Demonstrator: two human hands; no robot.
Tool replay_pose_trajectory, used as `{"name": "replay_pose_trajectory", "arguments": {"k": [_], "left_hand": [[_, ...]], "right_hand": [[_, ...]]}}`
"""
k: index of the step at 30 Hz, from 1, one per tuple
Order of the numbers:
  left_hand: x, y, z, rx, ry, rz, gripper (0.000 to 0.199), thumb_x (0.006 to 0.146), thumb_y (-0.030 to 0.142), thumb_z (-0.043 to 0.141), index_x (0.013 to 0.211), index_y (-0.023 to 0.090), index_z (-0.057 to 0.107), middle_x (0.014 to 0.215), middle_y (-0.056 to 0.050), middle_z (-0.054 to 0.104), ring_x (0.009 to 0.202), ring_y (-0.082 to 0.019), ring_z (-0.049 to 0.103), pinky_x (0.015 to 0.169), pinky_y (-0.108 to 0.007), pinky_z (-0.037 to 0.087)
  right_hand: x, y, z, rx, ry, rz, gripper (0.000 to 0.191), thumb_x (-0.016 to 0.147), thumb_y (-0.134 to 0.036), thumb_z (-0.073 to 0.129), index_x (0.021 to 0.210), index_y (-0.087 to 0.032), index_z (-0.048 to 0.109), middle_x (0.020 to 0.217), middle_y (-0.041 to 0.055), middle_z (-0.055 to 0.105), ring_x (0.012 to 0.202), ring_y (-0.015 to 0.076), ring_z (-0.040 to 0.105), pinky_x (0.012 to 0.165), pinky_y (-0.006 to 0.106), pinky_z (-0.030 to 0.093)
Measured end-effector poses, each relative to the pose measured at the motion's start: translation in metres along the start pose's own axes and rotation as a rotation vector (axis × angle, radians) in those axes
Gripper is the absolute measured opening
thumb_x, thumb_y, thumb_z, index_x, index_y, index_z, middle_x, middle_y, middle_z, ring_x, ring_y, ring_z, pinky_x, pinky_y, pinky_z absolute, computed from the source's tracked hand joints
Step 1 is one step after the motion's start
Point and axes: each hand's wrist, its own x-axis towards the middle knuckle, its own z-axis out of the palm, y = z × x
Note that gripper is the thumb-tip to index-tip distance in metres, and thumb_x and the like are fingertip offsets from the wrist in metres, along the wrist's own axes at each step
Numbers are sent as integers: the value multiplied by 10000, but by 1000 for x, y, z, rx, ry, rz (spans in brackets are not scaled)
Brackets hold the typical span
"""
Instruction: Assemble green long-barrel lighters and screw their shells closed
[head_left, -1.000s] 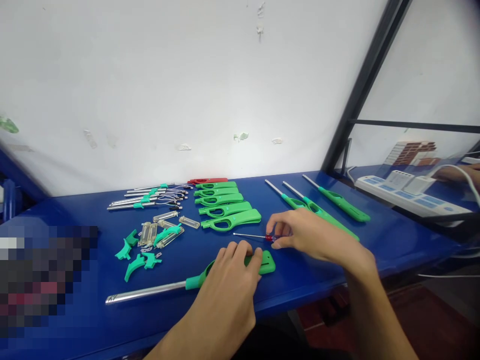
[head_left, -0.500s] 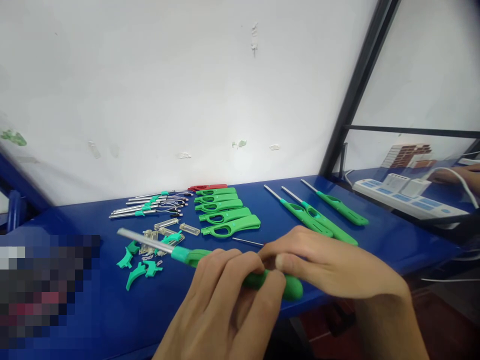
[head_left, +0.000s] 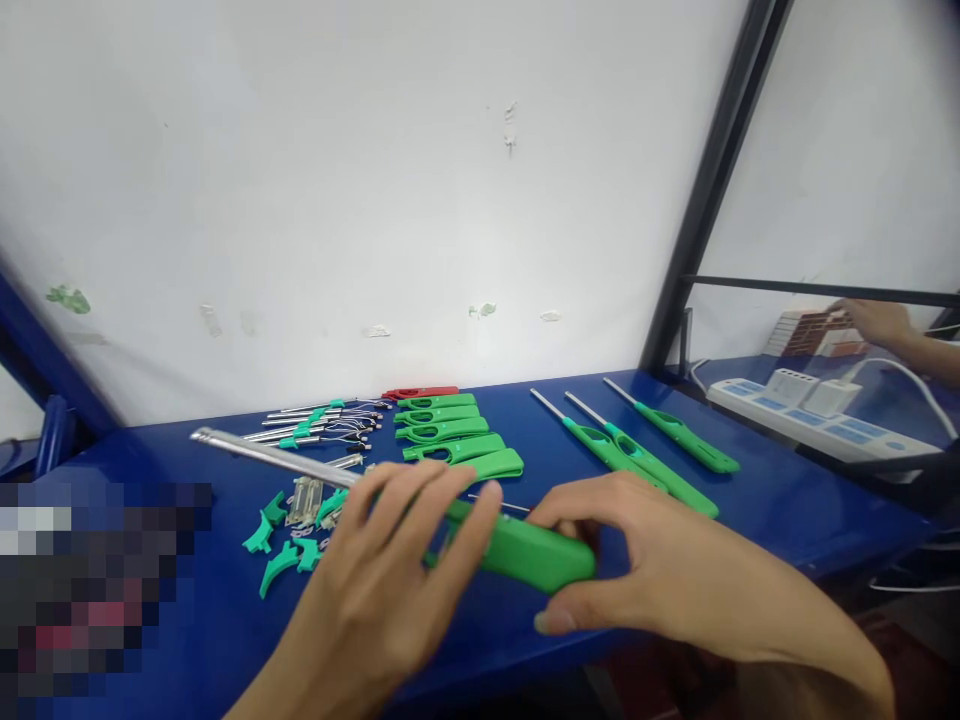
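Note:
My left hand [head_left: 405, 560] is wrapped round a green gas lighter [head_left: 536, 550] with a long metal tube that points up to the left. Its fingers cover the trigger area. At the butt end of the handle, my right hand [head_left: 622, 550] curves around it, fingers at the far side and thumb low in front. Behind the hands a thin metal shaft [head_left: 501, 503] lies on the table, its other end hidden by my right hand. Green triggers [head_left: 279, 568] and clear plastic tanks [head_left: 306, 498] lie loose to the left.
Green handle shells [head_left: 442, 430] and a red one [head_left: 424, 393] lie in a row on the blue table [head_left: 217, 610]. Metal tubes with wires [head_left: 300, 428] are on their left. Several lighters [head_left: 682, 437] lie right. Beyond stands a power strip [head_left: 817, 415]; another person's hand [head_left: 877, 322] is behind it.
The lighter has turned so more of its handle's broad side shows. My left hand has shifted left along it, and my right thumb has dropped below the handle end. The view has tilted up slightly.

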Motion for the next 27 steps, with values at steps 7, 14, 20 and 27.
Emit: {"name": "replay_pose_trajectory", "arguments": {"k": [7,14,20,27], "left_hand": [[1,-36,3,154,-87,-27,230,1099,112,428,1013,158,637,787,-47,623,731,-251,517,699,-406,398],[-2,-33,11,146,-56,-87,288,1080,63,402,938,164,632,762,-42,580,697,-243,475,643,-385,355],[-1,-31,13,134,10,-165,229,1041,47,499,1156,128,679,895,-91,665,815,-283,550,734,-429,445],[4,-13,9,-54,278,-87,277,910,-42,602,1109,127,694,992,-106,721,1016,-267,638,1000,-520,476]], "right_hand": [[-11,-4,-15,114,-28,49,208,909,-451,796,1029,-289,745,958,-11,728,916,217,692,781,293,527],[27,-2,16,1254,-428,-240,800,907,-198,749,1607,-372,404,1391,101,667,852,181,792,695,277,612],[37,-2,23,1492,-438,-168,863,708,-39,695,1516,-291,525,1267,94,741,542,61,562,420,159,421],[19,5,-10,1403,215,96,690,605,-18,785,1235,-292,723,994,47,771,518,51,372,438,150,372]]}}
